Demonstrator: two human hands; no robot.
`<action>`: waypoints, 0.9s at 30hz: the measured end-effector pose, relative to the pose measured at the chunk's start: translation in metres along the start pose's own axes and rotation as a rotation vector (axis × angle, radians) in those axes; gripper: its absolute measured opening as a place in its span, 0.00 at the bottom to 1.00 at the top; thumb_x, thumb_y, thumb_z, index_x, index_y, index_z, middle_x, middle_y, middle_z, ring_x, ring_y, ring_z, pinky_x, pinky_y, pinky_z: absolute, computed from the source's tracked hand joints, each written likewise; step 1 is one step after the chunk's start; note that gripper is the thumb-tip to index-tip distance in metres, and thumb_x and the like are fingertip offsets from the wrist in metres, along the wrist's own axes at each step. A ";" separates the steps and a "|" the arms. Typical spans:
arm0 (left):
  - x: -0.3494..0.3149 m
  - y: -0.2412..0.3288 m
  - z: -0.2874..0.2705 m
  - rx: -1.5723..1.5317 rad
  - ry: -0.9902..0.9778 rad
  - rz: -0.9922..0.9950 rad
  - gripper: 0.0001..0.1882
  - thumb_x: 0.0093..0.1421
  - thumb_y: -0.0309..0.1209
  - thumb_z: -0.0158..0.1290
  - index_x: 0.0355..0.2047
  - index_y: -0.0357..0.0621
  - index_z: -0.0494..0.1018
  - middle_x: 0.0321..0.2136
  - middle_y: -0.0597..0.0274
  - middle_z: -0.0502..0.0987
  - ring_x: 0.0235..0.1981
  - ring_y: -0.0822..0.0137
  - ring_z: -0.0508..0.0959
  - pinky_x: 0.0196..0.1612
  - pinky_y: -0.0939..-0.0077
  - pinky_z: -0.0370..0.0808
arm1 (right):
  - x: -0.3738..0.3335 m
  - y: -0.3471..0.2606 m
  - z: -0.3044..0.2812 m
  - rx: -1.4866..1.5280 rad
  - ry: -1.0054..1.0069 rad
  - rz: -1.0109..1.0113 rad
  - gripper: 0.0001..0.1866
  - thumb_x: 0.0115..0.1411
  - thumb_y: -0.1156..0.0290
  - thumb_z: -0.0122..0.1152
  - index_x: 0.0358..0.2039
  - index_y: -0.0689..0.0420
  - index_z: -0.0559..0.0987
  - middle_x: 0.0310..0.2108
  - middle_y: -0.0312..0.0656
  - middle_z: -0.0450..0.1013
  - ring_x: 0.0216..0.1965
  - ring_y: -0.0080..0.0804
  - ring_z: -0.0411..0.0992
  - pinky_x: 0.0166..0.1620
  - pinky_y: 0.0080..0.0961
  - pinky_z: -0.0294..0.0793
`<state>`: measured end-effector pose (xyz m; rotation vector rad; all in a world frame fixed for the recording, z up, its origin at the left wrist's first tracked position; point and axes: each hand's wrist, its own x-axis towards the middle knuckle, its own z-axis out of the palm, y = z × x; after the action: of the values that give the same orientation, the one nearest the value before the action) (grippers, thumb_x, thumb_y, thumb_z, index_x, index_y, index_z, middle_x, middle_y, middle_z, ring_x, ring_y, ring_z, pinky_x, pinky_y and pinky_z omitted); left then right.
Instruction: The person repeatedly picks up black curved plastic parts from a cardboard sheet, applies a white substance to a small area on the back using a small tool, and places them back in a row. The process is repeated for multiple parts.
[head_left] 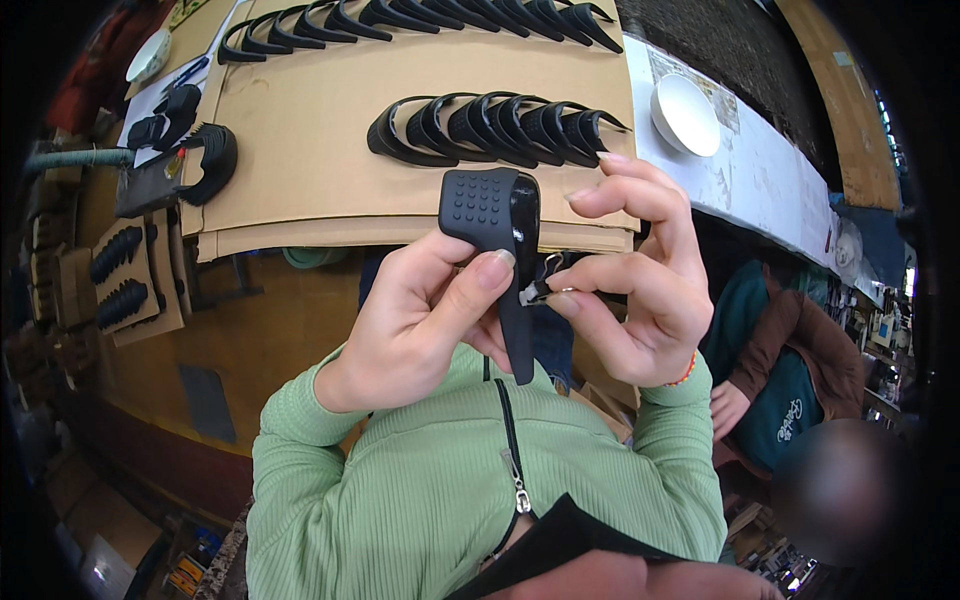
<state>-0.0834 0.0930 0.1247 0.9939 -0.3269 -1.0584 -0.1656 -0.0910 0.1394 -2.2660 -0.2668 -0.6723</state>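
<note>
My left hand (410, 315) grips a black curved plastic part (478, 200) between thumb and fingers, above the cardboard's near edge. The part has a wide end with rows of small round studs, a glossy inner face and a tapering tail pointing down. In my right hand (640, 285), thumb and index finger pinch a small wire-handled clip (542, 288) with a pale bit at its tip, touching or nearly touching the part's right edge. The other right fingers are curled loosely apart. Fingers partly hide the clip.
Similar black parts stand in a near row (490, 130) and a far row (420, 18) on the cardboard (300, 130). A white bowl (685, 115) sits at right. A black strap-like roll (210, 165) lies at left. Another person (790, 370) is close on the right.
</note>
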 end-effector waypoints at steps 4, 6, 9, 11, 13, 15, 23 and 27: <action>0.000 0.000 0.001 -0.002 0.018 -0.009 0.14 0.68 0.34 0.41 0.45 0.33 0.65 0.30 0.59 0.76 0.25 0.73 0.79 0.27 0.81 0.80 | -0.002 -0.001 0.001 0.012 -0.002 0.002 0.10 0.35 0.75 0.69 0.22 0.57 0.79 0.41 0.46 0.72 0.50 0.50 0.66 0.54 0.42 0.63; 0.000 -0.001 0.001 -0.007 0.027 -0.004 0.15 0.68 0.34 0.41 0.45 0.33 0.65 0.30 0.59 0.76 0.25 0.73 0.79 0.27 0.81 0.79 | -0.003 -0.001 0.001 0.011 -0.006 0.004 0.10 0.35 0.75 0.69 0.22 0.56 0.80 0.41 0.46 0.72 0.50 0.50 0.66 0.54 0.42 0.63; 0.000 0.000 0.002 0.009 0.020 0.015 0.15 0.68 0.34 0.41 0.45 0.33 0.66 0.31 0.59 0.76 0.25 0.74 0.79 0.27 0.82 0.79 | -0.004 -0.003 0.001 0.017 -0.008 0.001 0.10 0.35 0.75 0.68 0.22 0.56 0.80 0.42 0.46 0.72 0.50 0.50 0.65 0.54 0.41 0.63; 0.000 0.000 0.002 0.012 0.025 0.015 0.15 0.68 0.34 0.41 0.45 0.33 0.66 0.31 0.59 0.77 0.25 0.74 0.79 0.27 0.82 0.79 | -0.005 -0.003 0.001 0.009 -0.018 -0.001 0.10 0.35 0.74 0.68 0.22 0.56 0.80 0.42 0.46 0.72 0.50 0.50 0.65 0.54 0.40 0.63; 0.000 0.000 0.002 0.017 0.031 0.018 0.15 0.68 0.34 0.41 0.45 0.33 0.66 0.31 0.59 0.77 0.25 0.74 0.79 0.27 0.82 0.79 | -0.006 -0.004 0.001 0.006 -0.024 -0.001 0.10 0.35 0.74 0.68 0.22 0.56 0.80 0.41 0.46 0.72 0.50 0.50 0.65 0.54 0.40 0.63; 0.000 0.000 0.003 0.017 0.042 0.018 0.15 0.68 0.34 0.42 0.45 0.33 0.66 0.31 0.59 0.77 0.25 0.74 0.79 0.26 0.83 0.79 | -0.006 -0.005 0.001 0.005 -0.029 0.000 0.10 0.35 0.74 0.68 0.22 0.55 0.80 0.41 0.46 0.72 0.50 0.50 0.65 0.54 0.39 0.62; 0.001 -0.001 0.003 0.034 0.068 0.030 0.14 0.68 0.34 0.42 0.44 0.33 0.66 0.30 0.60 0.76 0.25 0.74 0.79 0.26 0.82 0.79 | -0.009 -0.007 0.002 0.030 -0.043 0.012 0.10 0.34 0.73 0.68 0.21 0.55 0.79 0.40 0.46 0.72 0.50 0.50 0.65 0.54 0.40 0.61; 0.001 0.000 0.003 0.030 0.076 0.029 0.15 0.68 0.35 0.42 0.44 0.33 0.66 0.29 0.60 0.76 0.25 0.74 0.79 0.25 0.82 0.79 | -0.010 -0.009 0.001 0.027 -0.062 0.021 0.10 0.33 0.72 0.68 0.21 0.55 0.79 0.40 0.46 0.73 0.50 0.50 0.64 0.54 0.39 0.61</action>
<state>-0.0848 0.0911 0.1261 1.0504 -0.2946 -0.9888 -0.1769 -0.0841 0.1384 -2.2636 -0.2800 -0.5851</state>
